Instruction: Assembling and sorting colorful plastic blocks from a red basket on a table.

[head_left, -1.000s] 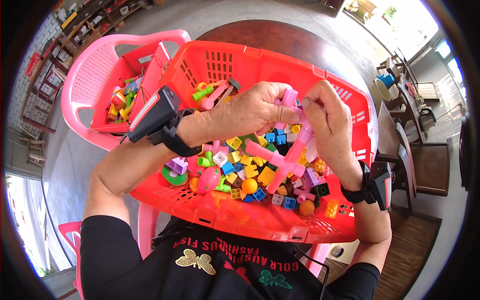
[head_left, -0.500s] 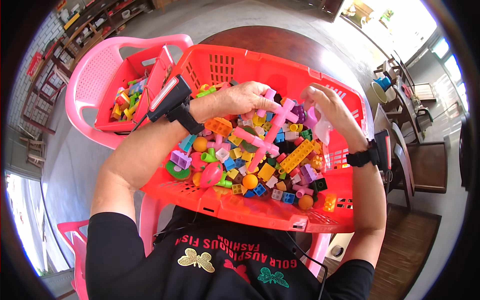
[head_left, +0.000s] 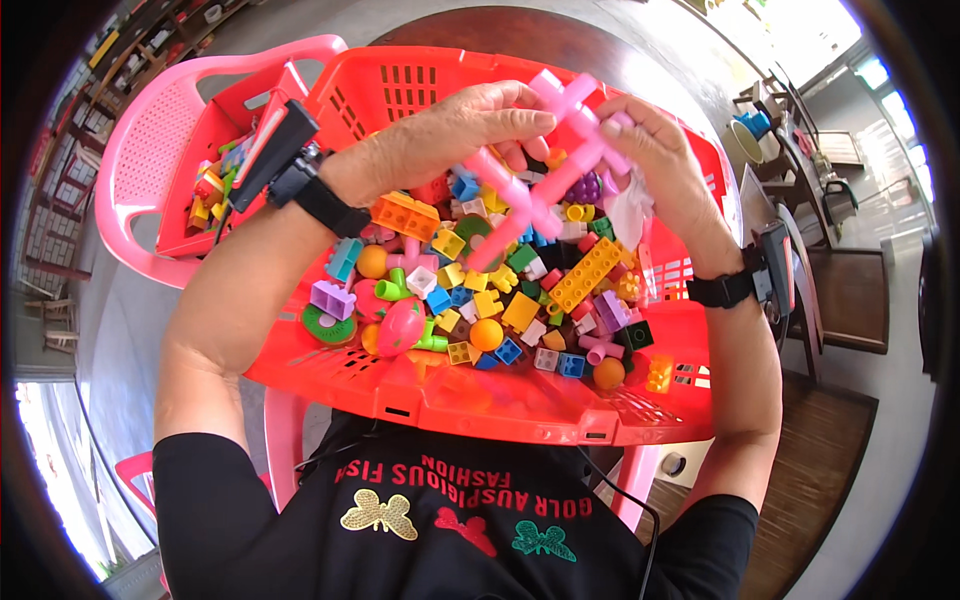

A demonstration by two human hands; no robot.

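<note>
Above the toys, my right hand point(head_left: 655, 150) grips a pink pipe-connector toy point(head_left: 565, 180), built of several tubes and cross joints and blurred by motion. At its upper left, my left hand point(head_left: 475, 120) has thumb and fingers apart, with the fingertips close to the upper cross joint; whether they touch it cannot be made out. A crumpled white piece point(head_left: 630, 212), like tissue or thin plastic, hangs below my right palm. Beneath both hands, a red plastic basket point(head_left: 480, 400) holds mixed blocks, a long yellow brick point(head_left: 586, 274), an orange brick point(head_left: 405, 217) and orange balls point(head_left: 486, 334).
On the left, a pink plastic chair point(head_left: 150, 150) bears a smaller red basket point(head_left: 180, 225) with more blocks. Behind the large basket is a round brown table point(head_left: 480, 28). Chairs and wooden furniture stand at the right. Both wrists wear strapped-on devices.
The pink pipe toy has been raised and turned, moving up and right. My right hand now grips it; my left hand's pinch on it has loosened. The view has shifted slightly.
</note>
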